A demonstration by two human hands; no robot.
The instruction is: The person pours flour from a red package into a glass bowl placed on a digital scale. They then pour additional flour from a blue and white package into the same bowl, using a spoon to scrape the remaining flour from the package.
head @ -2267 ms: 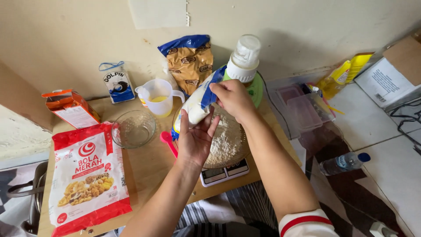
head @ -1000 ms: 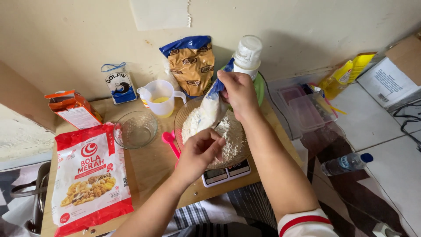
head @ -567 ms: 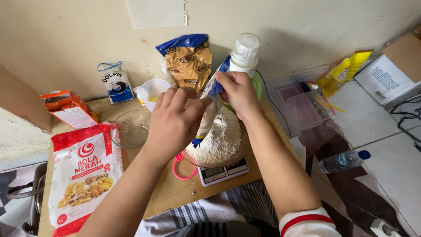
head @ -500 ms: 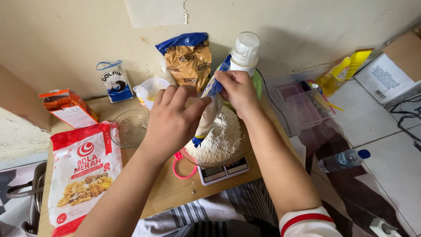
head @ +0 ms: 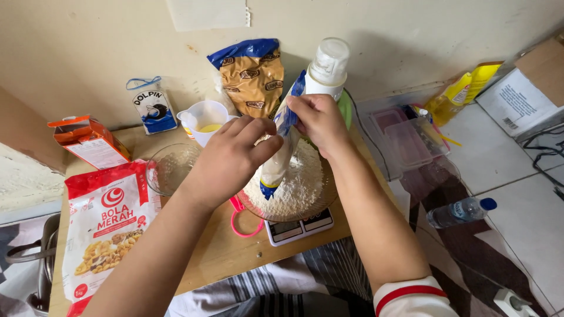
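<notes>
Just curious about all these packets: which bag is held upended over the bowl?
The slim white-and-blue plastic bag, pinched by both hands over the flour-filled glass bowl; the other bags rest untouched on the table.

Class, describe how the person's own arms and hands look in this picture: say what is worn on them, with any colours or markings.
Both hands, left and right, are bare: no gloves, rings or watch show. The forearms are bare too. On the right arm a white sleeve with a red band near its edge shows at the picture's lower edge. No sleeve shows on the left arm.
</notes>
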